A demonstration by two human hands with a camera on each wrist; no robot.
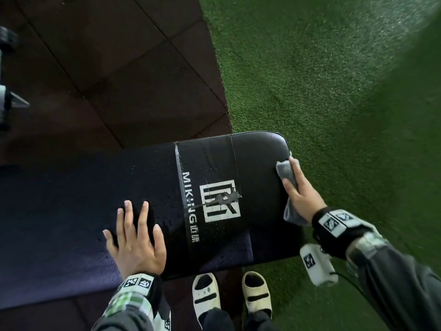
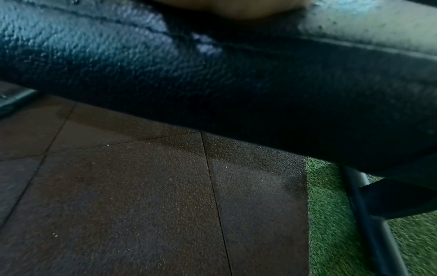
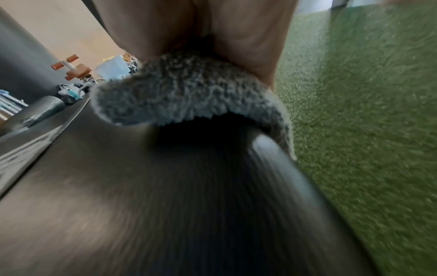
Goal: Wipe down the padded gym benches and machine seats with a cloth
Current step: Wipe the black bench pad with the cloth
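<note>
A black padded bench (image 1: 207, 163) with a white logo and the word MIKING lies across the head view, its surface wet with droplets. My right hand (image 1: 299, 187) grips a grey cloth (image 1: 286, 172) and presses it on the bench's right end near the rounded edge. In the right wrist view the cloth (image 3: 189, 100) bulges below my palm, on the blurred black pad (image 3: 165, 205). My left hand (image 1: 134, 237) lies flat on the bench, fingers spread, holding nothing. The left wrist view shows the pad's side (image 2: 212, 84) from below.
Dark rubber floor tiles (image 1: 107, 68) lie behind the bench and green turf (image 1: 322, 80) to the right. My feet in pale slippers (image 1: 206, 293) stand under the near edge. A black frame tube (image 2: 373, 224) runs below the pad. Gym equipment (image 3: 73, 69) stands far off.
</note>
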